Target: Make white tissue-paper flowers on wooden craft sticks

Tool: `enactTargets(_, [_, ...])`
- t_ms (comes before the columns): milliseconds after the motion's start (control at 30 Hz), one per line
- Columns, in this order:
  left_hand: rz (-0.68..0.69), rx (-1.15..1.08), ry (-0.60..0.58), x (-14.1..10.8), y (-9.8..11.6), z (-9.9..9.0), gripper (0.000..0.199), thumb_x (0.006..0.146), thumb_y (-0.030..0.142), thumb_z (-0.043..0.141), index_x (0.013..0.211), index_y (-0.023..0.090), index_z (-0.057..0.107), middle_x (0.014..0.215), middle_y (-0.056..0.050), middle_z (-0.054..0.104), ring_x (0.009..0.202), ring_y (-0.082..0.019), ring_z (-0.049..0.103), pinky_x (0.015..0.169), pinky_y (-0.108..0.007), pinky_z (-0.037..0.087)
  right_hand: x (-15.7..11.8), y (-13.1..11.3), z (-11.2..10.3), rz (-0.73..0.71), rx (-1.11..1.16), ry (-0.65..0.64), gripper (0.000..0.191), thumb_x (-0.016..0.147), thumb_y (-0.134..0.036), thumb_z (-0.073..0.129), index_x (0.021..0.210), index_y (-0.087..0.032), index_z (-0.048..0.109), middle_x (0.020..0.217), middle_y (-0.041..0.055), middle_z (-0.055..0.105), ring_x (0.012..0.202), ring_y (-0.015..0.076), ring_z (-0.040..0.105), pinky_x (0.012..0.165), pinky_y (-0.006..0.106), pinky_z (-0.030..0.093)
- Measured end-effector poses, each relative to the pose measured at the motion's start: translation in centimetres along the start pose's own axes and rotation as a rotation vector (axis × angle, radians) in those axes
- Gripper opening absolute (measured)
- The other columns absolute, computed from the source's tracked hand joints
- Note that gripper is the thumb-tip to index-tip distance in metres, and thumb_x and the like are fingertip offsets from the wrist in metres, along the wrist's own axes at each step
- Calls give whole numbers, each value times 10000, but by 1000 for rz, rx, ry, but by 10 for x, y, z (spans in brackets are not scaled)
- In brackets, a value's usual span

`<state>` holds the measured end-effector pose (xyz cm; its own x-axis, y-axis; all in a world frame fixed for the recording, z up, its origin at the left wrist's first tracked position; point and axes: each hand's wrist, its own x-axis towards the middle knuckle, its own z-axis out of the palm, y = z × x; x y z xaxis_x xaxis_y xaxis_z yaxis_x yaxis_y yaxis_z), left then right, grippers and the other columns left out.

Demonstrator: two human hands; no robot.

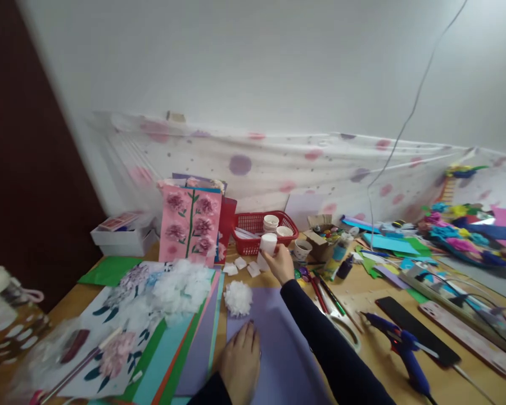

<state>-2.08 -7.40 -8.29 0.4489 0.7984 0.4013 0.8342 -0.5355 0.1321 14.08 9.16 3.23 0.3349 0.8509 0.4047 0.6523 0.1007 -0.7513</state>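
My left hand (241, 360) lies flat on a sheet of purple paper (284, 343), fingers stretched out. Just beyond its fingertips sits a white fluffy pom-pom flower (238, 298), close to the paper's upper left corner. Reaching forward, my right hand (281, 263) has its thumb and fingers around a white cylindrical container (268, 244), which stands upright in front of the red basket (248, 246). Small white paper pieces (240, 262) lie left of that container. My right fingers are partly hidden behind it.
Paper cups (271, 222) sit in the basket. On the left are white fluff (183, 289), coloured sheets and a pink flower card (189, 225). Scissors (346, 332), a blue glue gun (400, 343), phones (417, 332) and a power strip (442, 292) lie to the right.
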Motion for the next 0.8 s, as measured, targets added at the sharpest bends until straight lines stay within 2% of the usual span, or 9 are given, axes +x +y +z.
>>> enactTargets(167, [38,-11,32,-1,2,-8,353,859,191,507,1173,100,640,1247,-154,628,1148,-267,589,945,-388,494,4,-5,1,-16,33,-45,242,650,-300,666,843,-181,582,885,124,672,885,283,608,786,350,425])
enactTargets(333, [-17,-336,27,4,-7,-27,308,865,217,498,1109,159,676,1212,-147,650,1119,-287,605,945,-444,494,1,-21,-39,-32,215,-66,323,689,-333,633,971,-184,582,898,90,686,845,272,616,781,371,445])
enactTargets(400, [-155,-671,9,15,-9,-46,288,841,309,571,1089,213,682,1136,-115,689,1070,-261,629,963,-419,485,-12,-30,-64,-24,335,-90,354,705,-379,631,980,-163,579,922,93,692,844,262,626,744,350,473])
enactTargets(467, [-401,-1146,-16,30,-2,-71,435,776,429,669,1155,219,641,1131,-127,685,1051,-265,637,967,-416,479,-35,-38,-87,5,482,-166,382,744,-427,612,1006,-150,581,940,91,701,840,245,643,710,325,497])
enactTargets(500, [-468,-1427,-82,38,5,-83,540,707,478,728,1163,205,634,1130,-149,682,1028,-290,647,950,-444,483,-50,-41,-96,94,682,-260,400,742,-413,638,1037,-149,580,972,91,703,858,242,645,730,328,499])
enactTargets(533, [-465,-1512,-122,45,14,-93,593,692,575,699,1145,197,640,1122,-157,684,984,-303,666,891,-457,515,-64,-43,-103,190,838,-347,416,723,-396,676,1049,-153,585,978,85,707,856,238,649,745,329,500])
enactTargets(600, [-537,-1729,-114,59,35,-107,606,724,621,644,1144,184,632,1182,-152,658,1080,-301,628,947,-460,483,-92,-46,-112,360,992,-379,437,673,-357,747,1036,-160,604,954,73,720,833,232,655,739,318,500])
enactTargets(733, [-930,-1770,132,75,66,-110,434,701,452,748,1028,182,658,1143,-96,686,1171,-275,576,986,-384,472,-127,-43,-112,578,1261,-362,469,702,-347,755,1106,-166,600,1002,78,725,858,237,673,786,341,506])
enactTargets(800, [-1013,-1735,196,80,70,-108,390,746,423,714,1043,180,645,1131,-90,691,1146,-267,594,947,-359,501,-135,-39,-110,632,1439,-348,483,749,-360,719,1178,-191,574,1081,73,710,938,235,666,853,361,497])
